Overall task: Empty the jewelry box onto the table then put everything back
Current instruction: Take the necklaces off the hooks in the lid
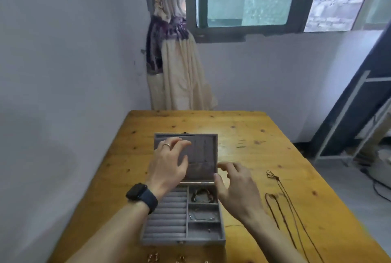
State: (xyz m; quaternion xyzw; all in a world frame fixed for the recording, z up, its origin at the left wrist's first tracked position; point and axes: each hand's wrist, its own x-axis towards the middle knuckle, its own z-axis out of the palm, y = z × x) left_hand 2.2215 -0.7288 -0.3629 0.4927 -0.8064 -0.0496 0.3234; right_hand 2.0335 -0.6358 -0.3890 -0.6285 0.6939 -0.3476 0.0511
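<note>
A grey velvet jewelry box point(165, 238) stands open on the wooden table point(275, 136), its lid point(205, 157) upright. Ring rolls fill its left half. A beaded bracelet point(202, 195) lies in the top right compartment and a silver bangle point(201, 216) in the middle one. My left hand point(169, 167), with a ring and a dark watch, hovers in front of the lid, fingers spread and holding nothing. My right hand point(234, 186) hangs by the lid's right edge, fingers loosely bent and empty. A dark cord necklace point(283, 199) lies on the table to the right.
Small gold pieces point(153, 258) lie on the table just in front of the box. A wall runs along the table's left side. A tied curtain point(179, 68) and a window stand behind. A white metal rack point(349, 119) stands to the right.
</note>
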